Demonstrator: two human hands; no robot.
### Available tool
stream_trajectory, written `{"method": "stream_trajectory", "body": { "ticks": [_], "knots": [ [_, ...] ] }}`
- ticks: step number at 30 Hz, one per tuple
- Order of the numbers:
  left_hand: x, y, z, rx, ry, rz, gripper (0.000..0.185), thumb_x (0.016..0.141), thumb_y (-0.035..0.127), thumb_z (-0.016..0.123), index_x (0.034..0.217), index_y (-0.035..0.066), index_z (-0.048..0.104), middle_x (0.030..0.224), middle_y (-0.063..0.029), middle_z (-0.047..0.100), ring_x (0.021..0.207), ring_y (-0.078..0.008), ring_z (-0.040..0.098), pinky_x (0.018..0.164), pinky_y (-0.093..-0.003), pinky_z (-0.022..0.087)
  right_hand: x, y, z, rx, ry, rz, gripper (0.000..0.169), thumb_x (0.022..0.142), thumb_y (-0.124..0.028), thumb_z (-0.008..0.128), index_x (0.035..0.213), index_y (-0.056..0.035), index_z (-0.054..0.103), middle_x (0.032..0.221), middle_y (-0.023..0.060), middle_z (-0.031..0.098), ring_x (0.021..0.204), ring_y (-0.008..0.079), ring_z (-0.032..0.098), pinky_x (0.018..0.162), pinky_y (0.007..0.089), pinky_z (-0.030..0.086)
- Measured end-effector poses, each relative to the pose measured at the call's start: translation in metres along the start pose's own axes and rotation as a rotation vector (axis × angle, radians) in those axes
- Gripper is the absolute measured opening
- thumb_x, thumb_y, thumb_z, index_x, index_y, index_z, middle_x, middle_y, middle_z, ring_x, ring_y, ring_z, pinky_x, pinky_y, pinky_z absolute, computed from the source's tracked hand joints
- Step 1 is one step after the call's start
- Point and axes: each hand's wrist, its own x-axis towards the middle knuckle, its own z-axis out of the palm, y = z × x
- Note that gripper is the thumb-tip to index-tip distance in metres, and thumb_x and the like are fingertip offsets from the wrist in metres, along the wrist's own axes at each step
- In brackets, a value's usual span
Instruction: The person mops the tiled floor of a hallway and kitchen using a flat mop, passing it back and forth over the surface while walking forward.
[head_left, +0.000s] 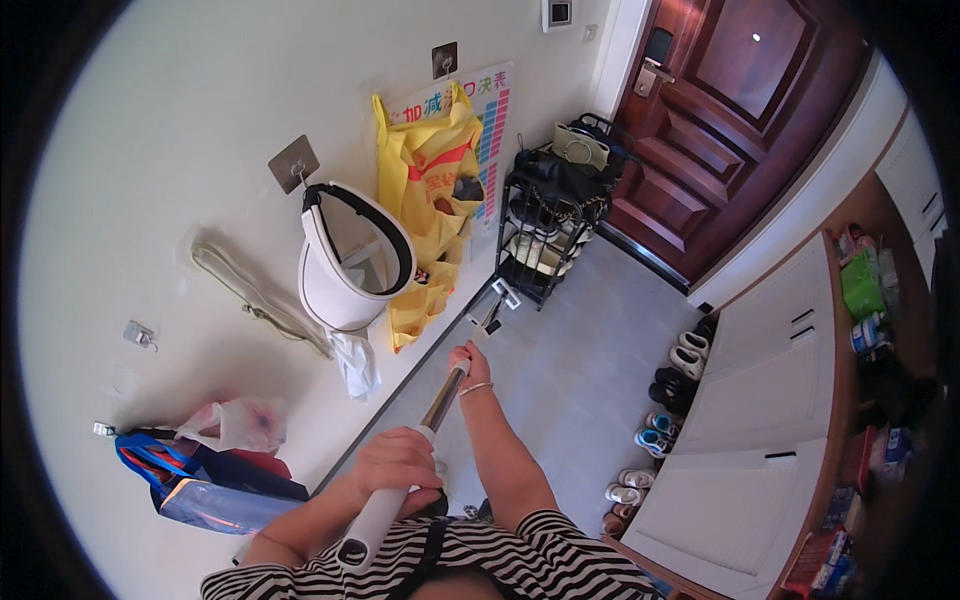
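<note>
A long-handled floor mop with a white plastic grip (379, 521) and a shiny metal pole (444, 399) slants away from my body. Near the top of the pole, my left hand (397, 463) is wrapped around the white grip. Farther down, my right hand (471, 366), with a bracelet at the wrist, closes around the same handle. The small white frame of the mop head (507, 293) rests by the wall, close to the foot of the shoe rack. My right hand hides part of the pole, and the head looks small at this distance.
A black metal shoe rack (536, 225) stands beside the wooden door (720, 127). Several pairs of shoes (673, 390) line the white cabinet (757, 420) on the right. A yellow hanging organizer (427, 165), a white visor (352, 296) and bags (217, 480) hang along the left wall.
</note>
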Motion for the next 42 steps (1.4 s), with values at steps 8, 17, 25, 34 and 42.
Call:
{"method": "stream_trajectory", "body": {
  "ticks": [8,17,25,34,42],
  "knots": [
    [0.004,-0.004,-0.005,-0.059,0.062,-0.128,0.019,0.063,-0.008,0.064,0.072,0.007,0.059,0.065,-0.0023,0.059,0.059,-0.0186,0.059,0.069,-0.0349,0.051,0.009,0.006,0.007,-0.069,0.066,-0.035,0.024,0.091,-0.013,0.051,0.071,-0.0105,0.037,0.061,-0.0005,0.038,0.049,0.0107,0.04,0.045,0.0216,0.039],
    [0.014,0.033,-0.017,-0.112,-0.067,-0.055,0.003,0.07,0.001,0.064,0.071,0.004,0.063,0.058,-0.0053,0.057,0.05,-0.0209,0.056,0.058,-0.0344,0.051,-0.041,0.029,0.002,-0.046,0.12,-0.014,0.023,0.091,-0.012,0.049,0.072,-0.0103,0.038,0.061,0.0,0.04,0.051,0.0116,0.043,0.047,0.0236,0.041],
    [0.029,0.079,-0.03,-0.183,0.147,0.043,0.01,0.07,0.003,0.066,0.063,0.003,0.059,0.05,-0.0046,0.054,0.039,-0.0181,0.051,0.043,-0.0291,0.047,-0.097,0.069,0.016,-0.193,0.147,-0.062,0.022,0.094,-0.014,0.05,0.075,-0.0068,0.041,0.064,0.005,0.044,0.061,0.0174,0.048,0.06,0.0302,0.045],
    [0.039,0.106,-0.068,-0.304,0.094,0.261,0.016,0.077,0.01,0.069,0.078,0.007,0.054,0.052,-0.0001,0.056,0.04,-0.0096,0.055,0.046,-0.0224,0.05,-0.181,0.106,0.043,-0.327,0.236,-0.129,0.017,0.09,-0.009,0.052,0.085,0.0069,0.049,0.076,0.0143,0.055,0.073,0.0281,0.058,0.073,0.0425,0.05],
    [0.038,0.071,-0.005,-0.747,-0.072,0.153,0.017,0.075,0.012,0.075,0.073,-0.003,0.067,0.06,-0.0079,0.06,0.05,-0.0213,0.059,0.054,-0.0341,0.054,-0.18,0.016,0.016,-0.771,0.364,-0.256,0.013,0.079,-0.004,0.06,0.075,0.0069,0.054,0.072,0.0156,0.058,0.064,0.027,0.06,0.054,0.0379,0.051]
  ]
}}
